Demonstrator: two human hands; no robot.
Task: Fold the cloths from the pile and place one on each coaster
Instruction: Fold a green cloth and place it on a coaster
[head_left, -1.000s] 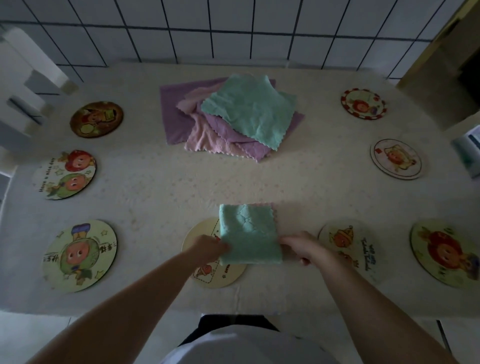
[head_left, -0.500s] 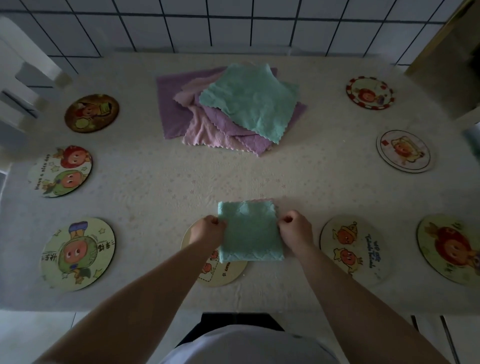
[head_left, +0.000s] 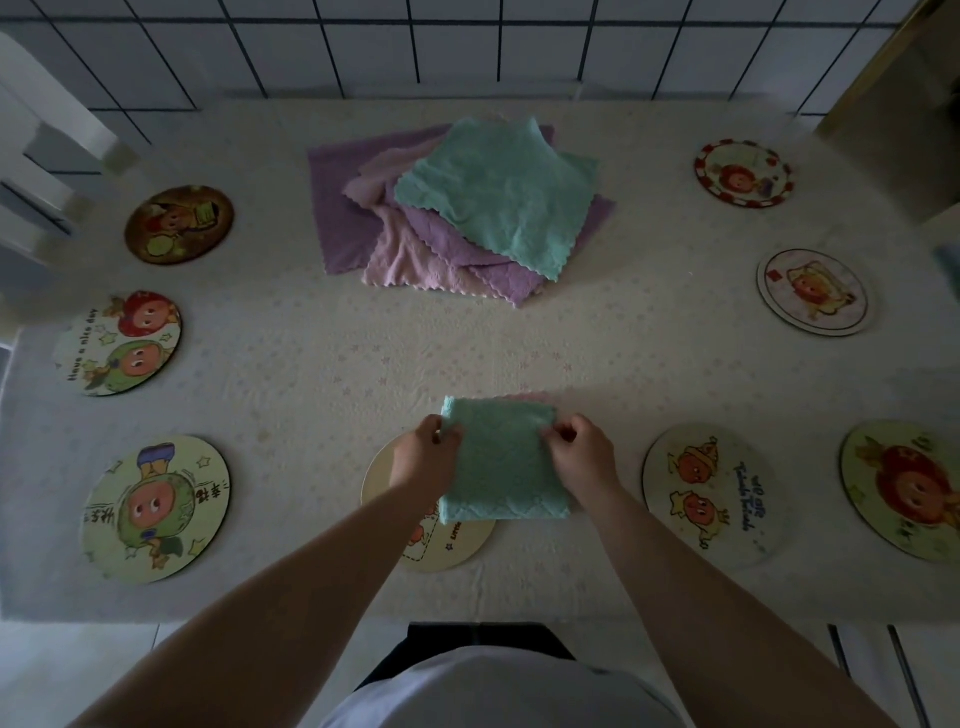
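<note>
A folded teal cloth (head_left: 501, 462) lies in front of me, partly over a cream coaster (head_left: 452, 540) at the table's near edge. My left hand (head_left: 428, 454) pinches its far left corner and my right hand (head_left: 579, 454) pinches its far right corner. A sliver of pink shows at the cloth's far edge. The pile of cloths (head_left: 457, 208) sits at the back centre, with an unfolded teal cloth (head_left: 498, 192) on top of purple and pink ones.
Round cartoon coasters ring the table: three on the left (head_left: 179, 223) (head_left: 122, 343) (head_left: 156, 506), and on the right one near my hand (head_left: 709, 493), one at the edge (head_left: 904, 488), two further back (head_left: 815, 291) (head_left: 743, 174). A tiled wall stands behind; a white chair (head_left: 36, 156) at left.
Both hands slid from the cloth's near corners up along its sides to the far corners, which they now pinch. The cloth stayed on the coaster.
</note>
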